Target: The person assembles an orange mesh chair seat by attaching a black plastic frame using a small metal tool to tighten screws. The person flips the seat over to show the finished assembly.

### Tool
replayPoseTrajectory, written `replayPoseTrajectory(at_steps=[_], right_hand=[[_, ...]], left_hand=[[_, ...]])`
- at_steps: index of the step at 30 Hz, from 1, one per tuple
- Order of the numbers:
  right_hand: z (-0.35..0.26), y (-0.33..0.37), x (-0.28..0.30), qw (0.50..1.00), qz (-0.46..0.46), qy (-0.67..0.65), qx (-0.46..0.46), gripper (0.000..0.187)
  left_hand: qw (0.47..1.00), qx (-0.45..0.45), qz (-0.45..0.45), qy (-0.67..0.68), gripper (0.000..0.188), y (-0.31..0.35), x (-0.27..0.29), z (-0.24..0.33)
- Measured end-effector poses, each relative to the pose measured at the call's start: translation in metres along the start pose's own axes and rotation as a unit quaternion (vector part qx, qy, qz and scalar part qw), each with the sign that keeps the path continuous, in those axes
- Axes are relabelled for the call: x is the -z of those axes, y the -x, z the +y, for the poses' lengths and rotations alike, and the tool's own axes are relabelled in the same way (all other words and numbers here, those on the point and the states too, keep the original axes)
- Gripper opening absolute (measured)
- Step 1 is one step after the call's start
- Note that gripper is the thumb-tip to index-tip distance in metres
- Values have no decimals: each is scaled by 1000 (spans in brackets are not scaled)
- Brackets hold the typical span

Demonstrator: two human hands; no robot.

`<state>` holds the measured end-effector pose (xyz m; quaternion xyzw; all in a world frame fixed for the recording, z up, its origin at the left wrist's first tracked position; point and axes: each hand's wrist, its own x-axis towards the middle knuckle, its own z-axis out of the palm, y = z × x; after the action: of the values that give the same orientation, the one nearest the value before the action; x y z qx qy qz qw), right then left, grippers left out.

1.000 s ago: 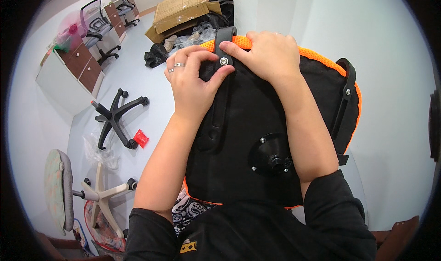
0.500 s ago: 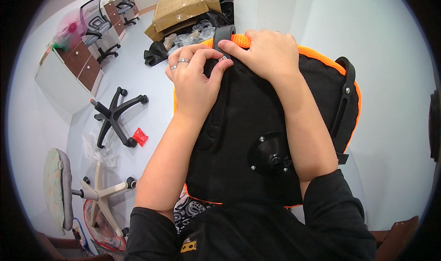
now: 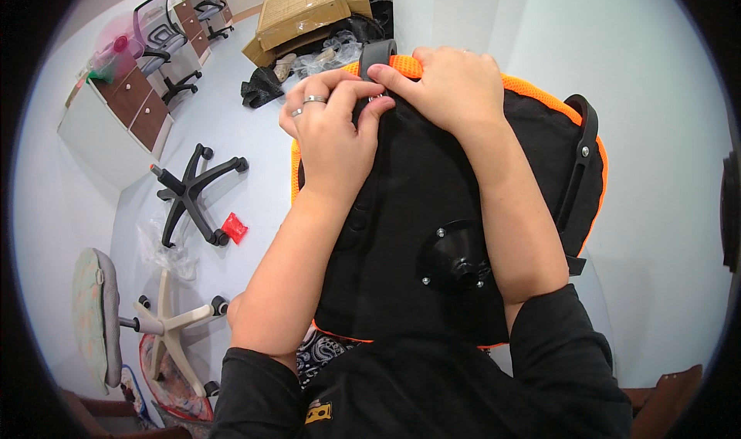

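Note:
An upturned chair seat (image 3: 417,184) lies in front of me, its black underside facing up and orange mesh round its rim. At its far left edge, my left hand (image 3: 333,126) pinches a small silver screw (image 3: 376,97) between thumb and forefinger, over the black armrest (image 3: 378,53). Beside it, my right hand (image 3: 455,88) grips the seat's far edge, fingers curled over the rim and thumb against the armrest. A second armrest (image 3: 579,161) is bolted on the right. A round black mounting plate (image 3: 454,257) with several silver bolts sits near the middle of the underside.
To the left on the floor stand a black five-star chair base (image 3: 189,196), a red packet (image 3: 234,228) and a stool with a cream base (image 3: 170,323). Farther off are an opened cardboard box (image 3: 305,14), plastic wrapping (image 3: 332,57), an office chair (image 3: 158,37) and drawers (image 3: 135,103).
My left hand has shifted slightly to the right and turned a little at the screw. My right hand holds nearly the same place on the seat's edge.

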<state>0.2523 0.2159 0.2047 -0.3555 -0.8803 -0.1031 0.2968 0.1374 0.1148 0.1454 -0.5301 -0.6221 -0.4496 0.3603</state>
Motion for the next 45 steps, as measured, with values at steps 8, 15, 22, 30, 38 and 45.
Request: replayPoseTrajectory(at_steps=[8, 15, 22, 30, 38, 45], right_hand=[[2, 0, -3, 1000, 12, -7, -1, 72], [3, -1, -4, 999, 25, -17, 11, 73], [2, -2, 0, 1000, 1, 0, -2, 74], [-1, -2, 1, 1000, -7, -6, 1, 74], [-3, -2, 6, 1000, -21, -7, -4, 73], [-1, -1, 3, 1000, -16, -2, 1, 72]], left_hand=[[995, 65, 7, 69, 16, -2, 3, 4], [993, 38, -15, 108, 24, -1, 0, -4], [996, 56, 7, 73, 25, -3, 0, -1], [995, 61, 33, 76, 17, 0, 3, 5], [993, 55, -4, 104, 16, 1, 3, 1], [991, 73, 34, 105, 15, -1, 2, 9]])
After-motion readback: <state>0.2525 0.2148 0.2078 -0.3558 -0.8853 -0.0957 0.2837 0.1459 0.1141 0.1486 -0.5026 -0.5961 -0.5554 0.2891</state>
